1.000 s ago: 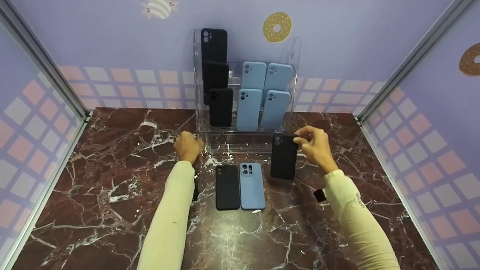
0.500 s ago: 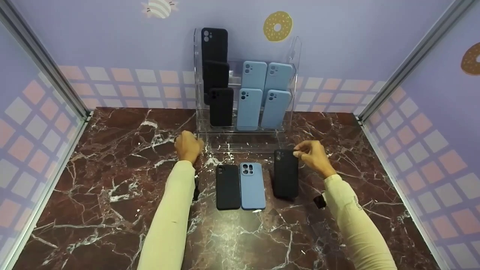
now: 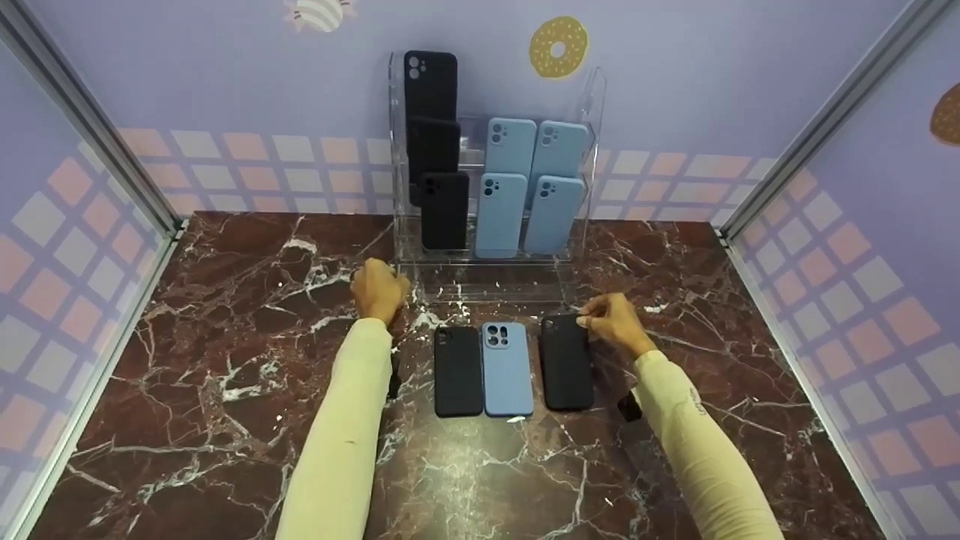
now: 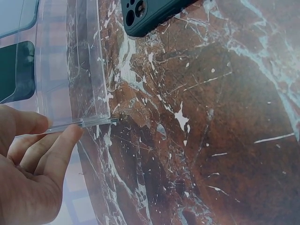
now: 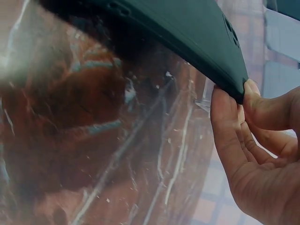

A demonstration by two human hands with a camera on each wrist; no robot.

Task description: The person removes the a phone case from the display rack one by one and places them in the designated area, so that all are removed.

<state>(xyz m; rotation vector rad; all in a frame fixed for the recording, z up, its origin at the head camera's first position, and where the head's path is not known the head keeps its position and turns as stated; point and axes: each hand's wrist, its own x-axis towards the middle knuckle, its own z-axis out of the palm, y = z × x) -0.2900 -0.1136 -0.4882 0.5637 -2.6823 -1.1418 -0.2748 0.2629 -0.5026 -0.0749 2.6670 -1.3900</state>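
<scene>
While two cases (image 3: pixel 484 369) lie left, right hand (image 3: pixel 611 324) pinches black case (image 3: pixel 566 363).

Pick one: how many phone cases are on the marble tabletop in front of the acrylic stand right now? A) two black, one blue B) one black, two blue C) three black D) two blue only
A. In the head view a black phone case, a blue phone case and a second black phone case are on the marble tabletop; the right hand pinches the last one's top corner.
</scene>
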